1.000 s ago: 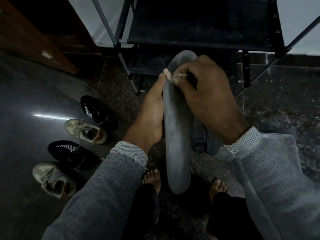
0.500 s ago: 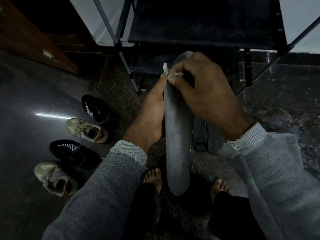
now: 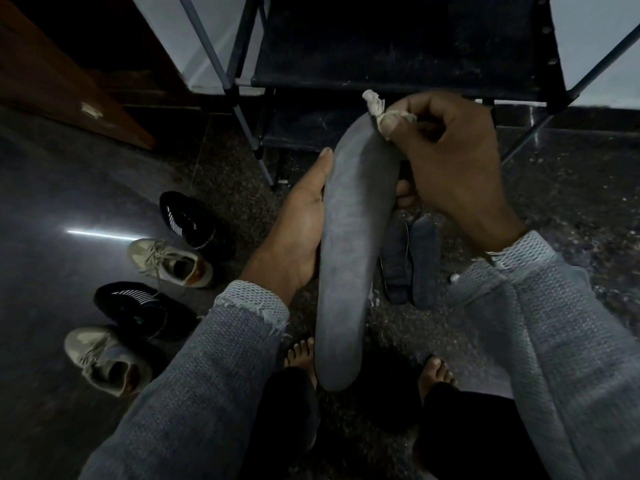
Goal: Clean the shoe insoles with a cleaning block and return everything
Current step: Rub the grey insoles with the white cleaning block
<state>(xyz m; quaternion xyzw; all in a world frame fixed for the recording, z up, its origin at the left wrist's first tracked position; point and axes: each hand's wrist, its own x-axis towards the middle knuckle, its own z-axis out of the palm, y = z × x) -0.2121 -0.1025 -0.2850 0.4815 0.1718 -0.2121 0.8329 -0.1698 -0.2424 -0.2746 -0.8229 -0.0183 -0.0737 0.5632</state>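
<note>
the right hand (image 3: pixel 453 157) has its fingers (image 3: pixel 420 107) curled tight, pinching a small pale cleaning block (image 3: pixel 375 105) against the far tip of a grey insole (image 3: pixel 349 244); a frayed end of the block sticks out toward 11 o'clock. the left hand (image 3: pixel 298 230) cups the insole from the 9 o'clock side, thumb lying straight along its edge, and fingertips show at the insole's 3 o'clock edge, so it grips the insole around the back. the insole is held in the air, its length running from 12 o'clock at the block down to 6 o'clock above the bare feet (image 3: pixel 436 372). both arms wear grey knit sleeves (image 3: pixel 207 368). on the floor (image 3: pixel 571 202) just at 3 o'clock of the held insole lie two darker insoles (image 3: pixel 412 261) side by side. at 9 o'clock four shoes stand in a row: a black shoe (image 3: pixel 187 220), a beige shoe (image 3: pixel 169 261), another black one (image 3: pixel 138 306) and another beige one (image 3: pixel 104 358). at 12 o'clock stands a dark shoe rack (image 3: pixel 398 46)
</note>
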